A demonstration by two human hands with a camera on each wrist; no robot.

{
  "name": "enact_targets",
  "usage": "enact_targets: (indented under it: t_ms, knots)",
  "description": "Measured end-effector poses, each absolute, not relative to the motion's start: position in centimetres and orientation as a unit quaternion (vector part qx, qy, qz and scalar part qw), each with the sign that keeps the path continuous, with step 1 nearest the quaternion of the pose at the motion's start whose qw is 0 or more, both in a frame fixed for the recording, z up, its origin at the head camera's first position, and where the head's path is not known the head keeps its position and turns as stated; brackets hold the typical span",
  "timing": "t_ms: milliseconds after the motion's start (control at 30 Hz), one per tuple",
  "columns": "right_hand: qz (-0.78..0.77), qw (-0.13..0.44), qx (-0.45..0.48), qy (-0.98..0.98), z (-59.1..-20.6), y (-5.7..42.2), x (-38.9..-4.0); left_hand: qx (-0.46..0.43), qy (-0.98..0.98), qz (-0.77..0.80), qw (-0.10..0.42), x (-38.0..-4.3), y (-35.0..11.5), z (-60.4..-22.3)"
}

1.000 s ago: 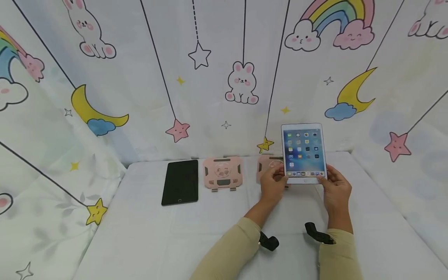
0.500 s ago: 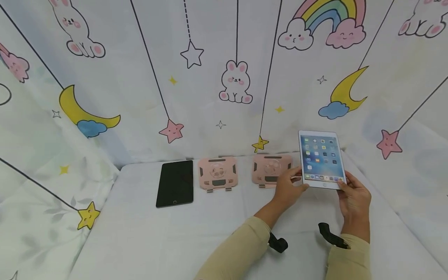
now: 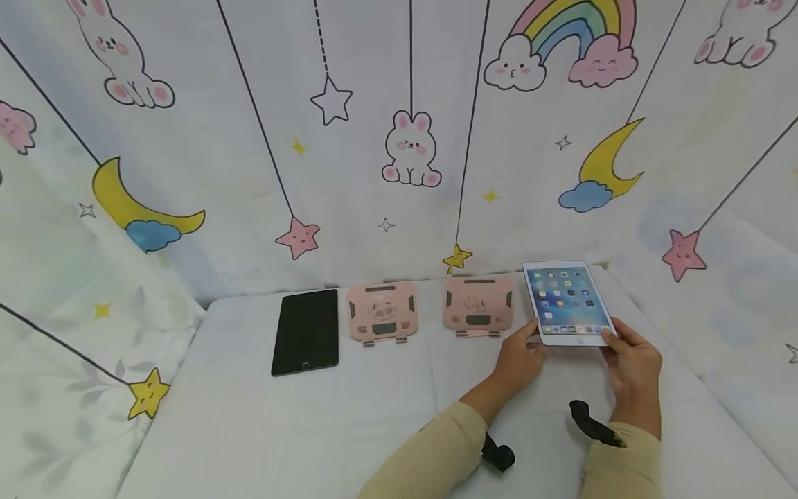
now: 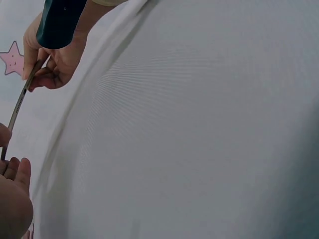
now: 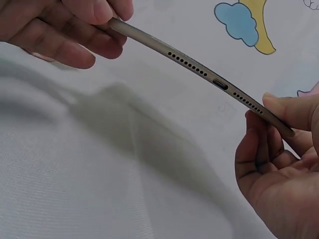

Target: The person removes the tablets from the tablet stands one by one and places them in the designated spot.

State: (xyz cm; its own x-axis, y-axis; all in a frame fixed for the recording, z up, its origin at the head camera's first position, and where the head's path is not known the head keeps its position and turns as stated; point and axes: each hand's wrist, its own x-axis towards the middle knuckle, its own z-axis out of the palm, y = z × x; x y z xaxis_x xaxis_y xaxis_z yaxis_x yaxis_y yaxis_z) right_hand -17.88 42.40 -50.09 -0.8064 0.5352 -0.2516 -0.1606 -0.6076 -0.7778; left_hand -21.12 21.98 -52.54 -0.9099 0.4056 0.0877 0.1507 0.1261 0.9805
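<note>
A white-framed tablet (image 3: 567,298), its screen lit with app icons, is held above the table near the back right. My left hand (image 3: 520,359) pinches its lower left corner, and my right hand (image 3: 636,366) grips the lower right corner with the thumb on the front. In the right wrist view the tablet's thin edge (image 5: 189,64) shows a charging port and speaker holes, between the left hand (image 5: 60,32) and right hand (image 5: 279,184). The left wrist view catches the same tablet (image 4: 19,107) edge-on at the far left.
A dark tablet (image 3: 305,333) lies screen-up on the white table (image 3: 349,423). Two pink tablet cases or stands (image 3: 382,312) lie in a row to its right, the second pink one (image 3: 479,305) just left of the held tablet. A patterned curtain (image 3: 349,166) hangs behind.
Both hands have carried the white tablet to the right, away from in front of the right pink case, then lowered it and tipped it flatter. The view has shifted slightly right.
</note>
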Motion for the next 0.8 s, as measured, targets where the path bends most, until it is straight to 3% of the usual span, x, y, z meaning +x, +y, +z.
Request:
enact_targets:
  t_ms: [367,800]
  knots:
    - [0.775,0.241,-0.333,-0.479,-51.6,41.6,-19.5,0.204,0.718,0.649,0.148,-21.5,21.4,-53.6]
    - [0.655,0.221,-0.393,-0.606,-53.1,41.8,-20.6,0.209,0.707,0.648,0.193,-21.8,20.9,-53.6]
